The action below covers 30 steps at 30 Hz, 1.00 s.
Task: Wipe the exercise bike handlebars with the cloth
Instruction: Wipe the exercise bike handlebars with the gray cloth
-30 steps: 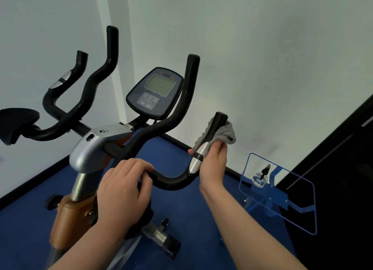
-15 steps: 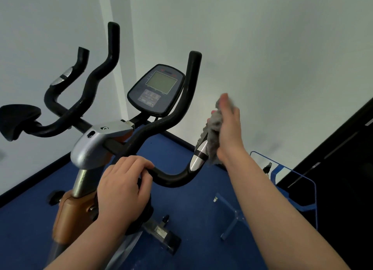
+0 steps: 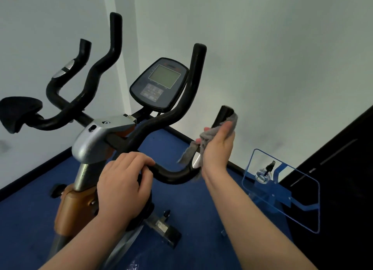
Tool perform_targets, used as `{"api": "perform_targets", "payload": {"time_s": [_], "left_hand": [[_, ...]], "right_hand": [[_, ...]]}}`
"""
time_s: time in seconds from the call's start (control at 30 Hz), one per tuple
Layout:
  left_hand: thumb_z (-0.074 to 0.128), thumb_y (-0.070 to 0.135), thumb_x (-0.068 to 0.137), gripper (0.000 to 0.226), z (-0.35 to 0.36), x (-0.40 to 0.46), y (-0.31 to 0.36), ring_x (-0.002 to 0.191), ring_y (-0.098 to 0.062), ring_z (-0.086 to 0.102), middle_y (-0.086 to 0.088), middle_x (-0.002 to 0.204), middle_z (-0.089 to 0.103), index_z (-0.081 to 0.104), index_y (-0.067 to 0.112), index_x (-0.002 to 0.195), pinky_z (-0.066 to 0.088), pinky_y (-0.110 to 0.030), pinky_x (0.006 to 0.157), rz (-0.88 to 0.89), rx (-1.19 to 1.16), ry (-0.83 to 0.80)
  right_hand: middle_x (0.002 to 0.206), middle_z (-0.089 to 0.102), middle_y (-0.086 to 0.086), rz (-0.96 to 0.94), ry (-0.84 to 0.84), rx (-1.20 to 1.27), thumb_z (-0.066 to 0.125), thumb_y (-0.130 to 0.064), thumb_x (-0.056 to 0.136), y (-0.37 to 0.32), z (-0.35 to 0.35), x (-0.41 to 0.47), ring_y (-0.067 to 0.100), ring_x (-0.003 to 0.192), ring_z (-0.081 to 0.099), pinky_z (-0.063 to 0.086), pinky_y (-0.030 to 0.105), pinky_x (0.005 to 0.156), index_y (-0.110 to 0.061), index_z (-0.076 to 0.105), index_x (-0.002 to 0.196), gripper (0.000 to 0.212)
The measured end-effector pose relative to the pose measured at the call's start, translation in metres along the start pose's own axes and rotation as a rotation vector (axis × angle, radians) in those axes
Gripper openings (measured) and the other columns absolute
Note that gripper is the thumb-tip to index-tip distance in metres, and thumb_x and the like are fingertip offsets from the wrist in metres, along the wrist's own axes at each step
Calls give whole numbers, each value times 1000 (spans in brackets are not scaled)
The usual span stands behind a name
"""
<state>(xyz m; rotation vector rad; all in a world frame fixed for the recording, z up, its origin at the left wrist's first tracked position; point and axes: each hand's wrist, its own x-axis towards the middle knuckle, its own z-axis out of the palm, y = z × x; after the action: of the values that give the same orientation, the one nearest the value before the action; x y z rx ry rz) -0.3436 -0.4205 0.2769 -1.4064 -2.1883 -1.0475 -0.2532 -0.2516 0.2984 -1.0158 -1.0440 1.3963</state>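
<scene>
Grey cloth (image 3: 210,137) is held wrapped by the right hand (image 3: 219,148) around the upward-slanting right handlebar grip (image 3: 223,116), its uncovered tip just above, while the left hand (image 3: 123,181) grips the lower bar.

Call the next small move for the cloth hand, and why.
Probably slide the right hand with the grey cloth up over the end of the right handlebar grip. The cloth is wrapped round the grip's middle, while the tip above it is bare. The left hand grips the lower bend of the bar, steadying it.
</scene>
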Motion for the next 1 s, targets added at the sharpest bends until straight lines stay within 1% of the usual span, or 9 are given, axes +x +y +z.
{"api": "perform_targets", "payload": {"time_s": [0.13, 0.2, 0.3, 0.43, 0.6, 0.7, 0.8, 0.9, 1.0], "left_hand": [[47, 19, 82, 14, 1, 3, 0, 78, -7, 51, 10, 86, 64, 61, 24, 83, 31, -25, 63, -3, 19, 6], [48, 18, 81, 14, 2, 1, 0, 78, -7, 51, 10, 86, 64, 61, 24, 84, 33, -26, 63, -10, 19, 19], [48, 17, 81, 14, 1, -3, 1, 79, -7, 52, 9, 87, 64, 61, 23, 85, 36, -27, 66, -2, -7, 40], [49, 11, 81, 17, -2, -7, 0, 86, -14, 57, 3, 92, 66, 63, 18, 88, 42, -34, 71, -2, -50, 89], [49, 14, 83, 18, -3, -13, 1, 91, -12, 51, 6, 98, 63, 60, 23, 94, 31, -26, 83, -240, 65, 201], [48, 15, 84, 18, -3, -17, 0, 88, -11, 49, 8, 96, 62, 60, 24, 93, 26, -23, 80, -354, 87, 235], [46, 18, 87, 16, -2, -17, -1, 87, -11, 48, 9, 95, 60, 58, 26, 94, 26, -24, 75, -422, 89, 252], [45, 20, 88, 15, -2, -16, -1, 86, -11, 49, 8, 94, 60, 58, 25, 94, 27, -24, 73, -425, 103, 241], [45, 21, 88, 14, -3, -16, 0, 85, -11, 48, 9, 94, 59, 57, 25, 95, 27, -24, 72, -430, 110, 224]], "right_hand": [[103, 68, 1, -194, 32, -203, 29, -48, 98, -8, 7, 7, 14, 88, 66, 56, 35, 77, -17, 42, 128, 46], [144, 40, 6, -349, -24, -375, 29, -41, 99, 15, -1, -24, 11, 127, 43, 36, 26, 108, -18, 26, 146, 52], [153, 28, 10, -696, -162, -895, 28, -41, 98, 34, -18, -59, 24, 144, 15, 8, 43, 119, -13, 43, 139, 51], [104, 68, 4, -904, -579, -1340, 19, -40, 98, 6, -30, -58, 24, 123, 47, 2, 41, 119, -12, 67, 103, 56], [120, 56, 2, -1027, -1114, -1614, 16, -48, 95, -12, -51, -54, 22, 117, 46, 11, 39, 118, -8, 28, 146, 65], [103, 58, 4, -1043, -1151, -1741, 25, -48, 97, -11, -28, -49, 25, 85, 53, 35, 39, 88, -9, 39, 126, 51], [79, 51, 1, -826, -1171, -1633, 29, -50, 97, 2, 10, -50, 18, 54, 38, 25, 33, 52, -11, 37, 106, 40], [89, 58, 10, -431, -1261, -1422, 32, -48, 98, 12, 43, -43, 26, 71, 52, 35, 37, 58, -8, 37, 110, 42], [90, 58, 9, -425, -1260, -1372, 31, -48, 98, 12, 42, -44, 32, 81, 57, 34, 38, 61, -8, 38, 113, 42]]}}
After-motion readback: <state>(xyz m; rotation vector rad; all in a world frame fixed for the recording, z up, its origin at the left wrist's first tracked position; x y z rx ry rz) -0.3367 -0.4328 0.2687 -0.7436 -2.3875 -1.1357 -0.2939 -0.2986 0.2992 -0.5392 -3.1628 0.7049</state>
